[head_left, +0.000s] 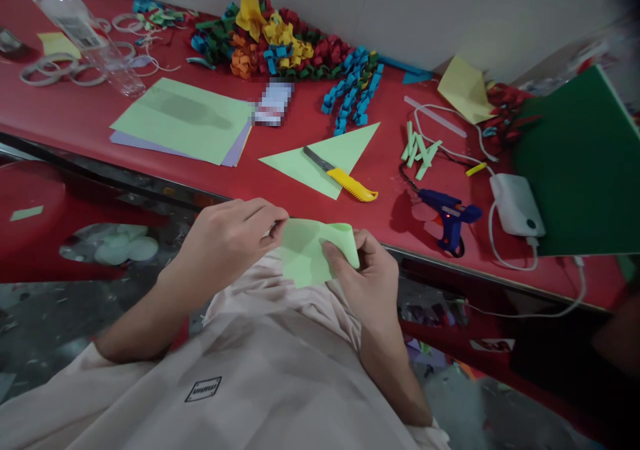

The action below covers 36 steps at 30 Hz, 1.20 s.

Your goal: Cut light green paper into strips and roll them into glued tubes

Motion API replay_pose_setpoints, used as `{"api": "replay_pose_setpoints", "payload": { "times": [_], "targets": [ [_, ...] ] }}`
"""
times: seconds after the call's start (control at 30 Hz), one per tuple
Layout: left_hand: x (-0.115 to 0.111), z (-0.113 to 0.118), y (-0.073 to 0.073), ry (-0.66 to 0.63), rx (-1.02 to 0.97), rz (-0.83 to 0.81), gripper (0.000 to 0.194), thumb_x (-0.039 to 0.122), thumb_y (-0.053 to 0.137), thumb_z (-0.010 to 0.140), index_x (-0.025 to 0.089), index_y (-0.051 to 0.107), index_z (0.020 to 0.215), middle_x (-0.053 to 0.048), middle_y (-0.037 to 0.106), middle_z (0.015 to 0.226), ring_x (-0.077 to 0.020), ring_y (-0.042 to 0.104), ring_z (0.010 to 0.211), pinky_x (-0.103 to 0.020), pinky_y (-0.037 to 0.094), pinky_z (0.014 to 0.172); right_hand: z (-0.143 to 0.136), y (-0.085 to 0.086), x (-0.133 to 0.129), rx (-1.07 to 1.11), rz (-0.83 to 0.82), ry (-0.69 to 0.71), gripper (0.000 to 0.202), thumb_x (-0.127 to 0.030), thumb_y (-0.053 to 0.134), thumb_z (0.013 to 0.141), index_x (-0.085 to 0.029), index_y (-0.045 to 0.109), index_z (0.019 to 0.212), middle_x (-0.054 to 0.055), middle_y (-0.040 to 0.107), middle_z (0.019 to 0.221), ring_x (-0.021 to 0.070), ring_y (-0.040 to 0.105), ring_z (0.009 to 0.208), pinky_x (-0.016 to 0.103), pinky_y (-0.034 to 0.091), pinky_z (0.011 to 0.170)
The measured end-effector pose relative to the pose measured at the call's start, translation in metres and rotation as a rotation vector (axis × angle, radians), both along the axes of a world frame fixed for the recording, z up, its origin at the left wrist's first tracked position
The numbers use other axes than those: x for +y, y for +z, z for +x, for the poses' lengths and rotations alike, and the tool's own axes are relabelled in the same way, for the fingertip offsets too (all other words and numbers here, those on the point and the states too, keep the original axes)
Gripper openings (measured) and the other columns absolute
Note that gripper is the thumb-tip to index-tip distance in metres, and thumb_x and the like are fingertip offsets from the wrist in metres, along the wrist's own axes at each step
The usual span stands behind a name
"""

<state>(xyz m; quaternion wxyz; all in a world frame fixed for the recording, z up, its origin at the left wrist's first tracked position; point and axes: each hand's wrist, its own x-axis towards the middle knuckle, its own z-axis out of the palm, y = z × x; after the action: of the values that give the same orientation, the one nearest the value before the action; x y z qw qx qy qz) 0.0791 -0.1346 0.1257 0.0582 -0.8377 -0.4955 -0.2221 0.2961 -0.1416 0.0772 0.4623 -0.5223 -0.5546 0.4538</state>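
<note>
A piece of light green paper (307, 253) is held between my two hands, just off the table's front edge. Its right end curls over in a loose fold. My right hand (367, 270) grips that folded end, thumb on top and fingers behind. On the other side, my left hand (240, 230) pinches the paper's upper left edge. Beyond the hands, a yellow utility knife (353, 185) with its blade out rests across a green paper triangle (320, 160). A blue hot glue gun (450, 217) lies to the right, with several small green paper strips (420, 149) behind it.
Green sheets (185, 117) lie over purple paper on the red table (210, 177). Colourful paper chains (280, 43) are heaped at the wall. A plastic bottle (85, 37) and tape rolls (50, 70) are at left. A white power box (517, 203) with cords sits beside a green board (585, 170).
</note>
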Motion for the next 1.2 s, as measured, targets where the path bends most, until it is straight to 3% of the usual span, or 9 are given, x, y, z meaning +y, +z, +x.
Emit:
{"api": "replay_pose_setpoints", "payload": {
  "times": [0.17,0.5,0.7,0.97,1.2],
  "targets": [
    [0.006,-0.003,-0.003,-0.013,0.078,-0.061,0.017,0.008,0.049,0.088,0.021,0.059,0.083,0.002,0.057,0.065,-0.013,0.054,0.057,-0.029,0.038,0.053,0.001,-0.006,0.0,-0.053,0.015,0.037,0.033,-0.034,0.07,0.089,-0.022,0.044,0.071,-0.004,0.054,0.071,0.0105,0.045,0.064,0.023,0.04,0.061],
    [0.015,-0.004,-0.018,0.087,-0.539,-0.3,0.019,0.017,0.067,0.082,0.028,0.073,0.097,0.003,0.076,0.085,-0.0126,0.068,0.069,-0.023,0.057,0.064,0.001,-0.009,0.002,0.029,-0.095,-0.012,0.038,-0.041,0.072,0.086,-0.022,0.044,0.07,-0.005,0.049,0.065,0.0097,0.04,0.06,0.022,0.036,0.055],
    [0.008,0.002,-0.02,0.132,-0.56,-0.184,0.014,0.019,0.066,0.086,0.029,0.073,0.092,0.004,0.076,0.084,-0.0129,0.07,0.07,-0.028,0.061,0.068,0.0,-0.012,0.004,0.081,-0.169,-0.048,0.032,-0.046,0.073,0.085,-0.02,0.055,0.077,-0.002,0.058,0.073,0.0115,0.049,0.066,0.023,0.044,0.06],
    [0.006,0.001,-0.026,0.202,-0.619,-0.147,0.012,0.021,0.064,0.09,0.027,0.073,0.095,0.002,0.077,0.09,-0.0154,0.074,0.081,-0.031,0.064,0.075,0.001,-0.014,0.002,0.086,-0.177,-0.07,0.033,-0.048,0.073,0.084,-0.02,0.057,0.079,-0.002,0.057,0.073,0.0112,0.046,0.063,0.023,0.043,0.058],
    [0.005,0.001,-0.019,0.115,-0.707,-0.183,0.015,0.022,0.061,0.094,0.023,0.074,0.102,-0.003,0.074,0.093,-0.0143,0.072,0.081,-0.025,0.062,0.068,0.006,-0.007,0.002,0.082,-0.179,-0.081,0.029,-0.045,0.073,0.085,-0.02,0.06,0.084,-0.003,0.057,0.074,0.0109,0.046,0.063,0.023,0.043,0.058]
  ]
}}
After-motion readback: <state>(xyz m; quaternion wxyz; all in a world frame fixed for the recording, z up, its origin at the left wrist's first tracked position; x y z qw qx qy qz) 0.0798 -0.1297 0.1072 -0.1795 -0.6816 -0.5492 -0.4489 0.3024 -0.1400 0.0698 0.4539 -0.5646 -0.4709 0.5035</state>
